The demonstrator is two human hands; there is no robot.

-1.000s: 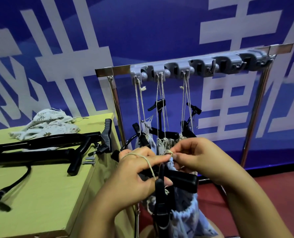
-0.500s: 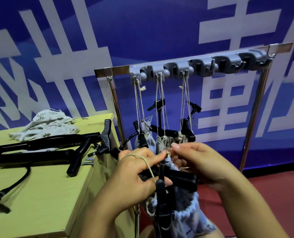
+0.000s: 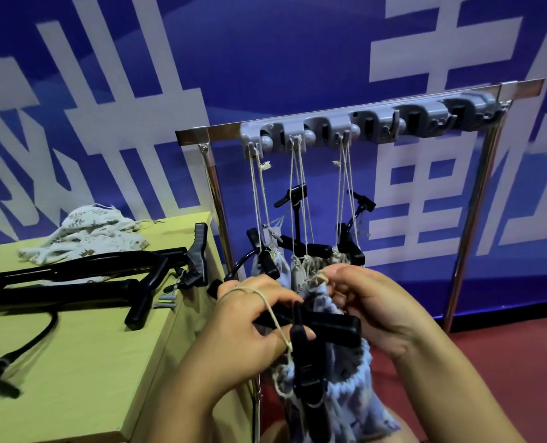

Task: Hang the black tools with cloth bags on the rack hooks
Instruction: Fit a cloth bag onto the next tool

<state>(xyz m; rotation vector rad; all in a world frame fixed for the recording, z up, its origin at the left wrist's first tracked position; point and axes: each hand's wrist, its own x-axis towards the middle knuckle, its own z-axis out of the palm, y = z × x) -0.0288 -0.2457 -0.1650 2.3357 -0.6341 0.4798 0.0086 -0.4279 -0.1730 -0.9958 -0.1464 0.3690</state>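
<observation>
Now both hands [image 3: 297, 318] hold a blue bag [image 3: 355, 398] containing a black tool [image 3: 310, 356].

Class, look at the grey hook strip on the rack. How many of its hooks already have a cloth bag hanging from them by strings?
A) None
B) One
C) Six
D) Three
D: three sets of strings hang from the left part of the grey hook strip, each carrying a cloth bag with a black tool, while the hooks further right are bare.
</observation>
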